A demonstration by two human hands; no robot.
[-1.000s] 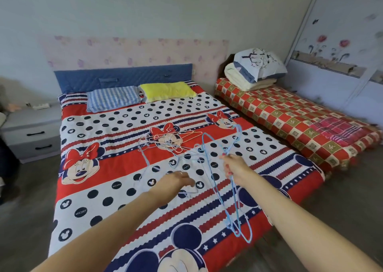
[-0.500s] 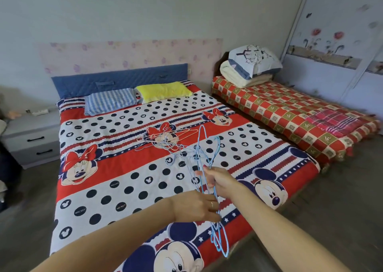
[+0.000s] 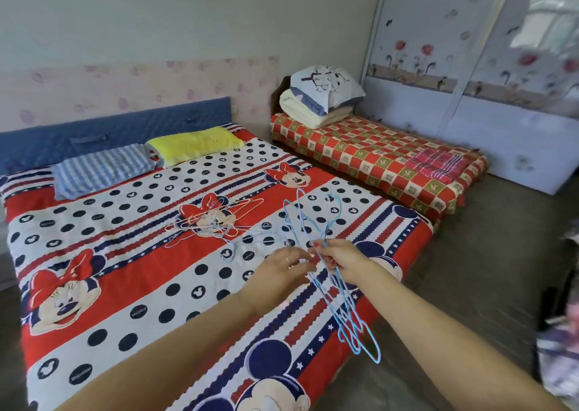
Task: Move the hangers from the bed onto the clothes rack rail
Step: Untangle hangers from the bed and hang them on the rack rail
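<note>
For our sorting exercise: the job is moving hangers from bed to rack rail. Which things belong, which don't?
Belong: blue hangers gripped by right hand; left hand; hanger pile; bed.
Lying about: yellow pillow, striped pillow, folded bedding, wardrobe.

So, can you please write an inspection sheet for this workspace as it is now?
Surface: bed with red, white and navy cartoon cover.
Job's things: bunch of light blue wire hangers in right grip; tangled pile of thin wire hangers on the bed; rack not seen.
Clutter: blue striped pillow, yellow pillow.
Grips: right hand pinches the bunch; left hand open beside it.
Cables: nothing seen.
Surroundings: red checked second bed, pale blue flowered wardrobe.
</note>
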